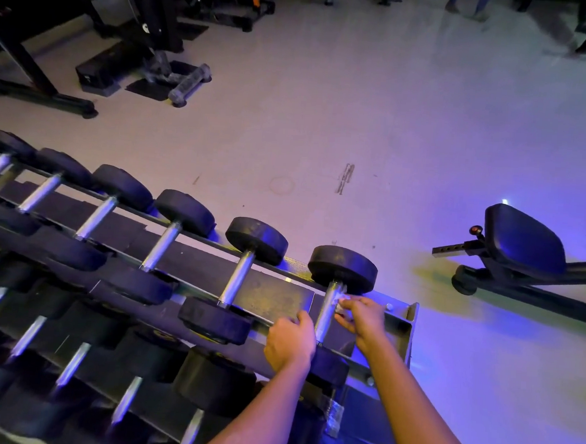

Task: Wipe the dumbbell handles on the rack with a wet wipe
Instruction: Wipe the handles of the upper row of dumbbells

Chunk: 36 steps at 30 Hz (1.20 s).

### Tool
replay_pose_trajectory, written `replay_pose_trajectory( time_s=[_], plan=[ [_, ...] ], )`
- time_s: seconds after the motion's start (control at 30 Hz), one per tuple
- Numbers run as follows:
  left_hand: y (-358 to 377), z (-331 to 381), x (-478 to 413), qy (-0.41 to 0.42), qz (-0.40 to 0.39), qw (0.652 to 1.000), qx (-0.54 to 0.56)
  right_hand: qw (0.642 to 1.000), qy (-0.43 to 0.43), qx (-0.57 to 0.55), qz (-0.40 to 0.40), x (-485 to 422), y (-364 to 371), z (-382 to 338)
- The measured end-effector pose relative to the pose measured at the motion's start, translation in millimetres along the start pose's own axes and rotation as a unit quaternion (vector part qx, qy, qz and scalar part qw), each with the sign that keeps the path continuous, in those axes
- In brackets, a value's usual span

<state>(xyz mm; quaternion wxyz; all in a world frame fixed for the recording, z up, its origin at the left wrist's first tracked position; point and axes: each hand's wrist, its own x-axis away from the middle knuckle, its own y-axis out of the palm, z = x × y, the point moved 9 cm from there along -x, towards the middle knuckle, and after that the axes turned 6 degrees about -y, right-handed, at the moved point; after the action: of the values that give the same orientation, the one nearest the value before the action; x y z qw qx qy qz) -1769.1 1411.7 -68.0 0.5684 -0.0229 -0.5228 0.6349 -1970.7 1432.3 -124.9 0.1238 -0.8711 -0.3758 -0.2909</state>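
A tiered rack (pixel 404 335) holds rows of black dumbbells with shiny metal handles. The rightmost dumbbell (pixel 343 268) on the top tier has its handle (pixel 327 309) between my hands. My right hand (pixel 361 317) pinches a small white wet wipe (pixel 343 302) against the upper part of that handle. My left hand (pixel 291 342) rests with curled fingers on the rack rail just left of the handle's lower end; what it holds, if anything, is hidden. The neighbouring dumbbell (pixel 244 273) lies to the left.
A padded bench (pixel 520 246) on a dark frame stands on the floor to the right of the rack. Gym machines (pixel 149 24) and a foot roller (pixel 186 85) sit at the far left. A person's legs (pixel 466 4) show at the top right. Lower tiers carry several more dumbbells.
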Motion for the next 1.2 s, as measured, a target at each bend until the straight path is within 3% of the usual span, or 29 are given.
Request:
replay_pose_trajectory(
  time_s=[0.4, 0.57, 0.63, 0.8, 0.87, 1.2],
  plan=[
    [-0.4, 2.3, 1.5, 0.004, -0.014, 1.0, -0.006, 0.99, -0.06, 0.126, 0.003, 15.8, -4.9, -13.3],
    [0.2, 2.2, 1.7, 0.005, -0.015, 1.0, -0.016, 0.955, -0.101, 0.274, -0.058, 51.8, 2.4, 4.8],
    [0.6, 3.0, 2.8, 0.006, -0.018, 1.0, -0.014, 0.957, -0.106, 0.264, -0.062, 54.0, 4.8, 1.7],
    [-2.8, 3.1, 4.3, 0.006, -0.018, 1.0, 0.002, 0.963, -0.169, 0.196, 0.077, 37.9, -6.4, -45.1],
    [-2.2, 3.4, 4.4, 0.004, -0.021, 1.0, 0.007, 0.961, -0.178, 0.193, 0.086, 26.6, -6.3, -53.0],
    [1.7, 0.5, 0.2, 0.001, -0.014, 1.0, 0.001, 0.939, -0.161, 0.298, -0.055, 51.4, 1.7, -0.8]
  ],
)
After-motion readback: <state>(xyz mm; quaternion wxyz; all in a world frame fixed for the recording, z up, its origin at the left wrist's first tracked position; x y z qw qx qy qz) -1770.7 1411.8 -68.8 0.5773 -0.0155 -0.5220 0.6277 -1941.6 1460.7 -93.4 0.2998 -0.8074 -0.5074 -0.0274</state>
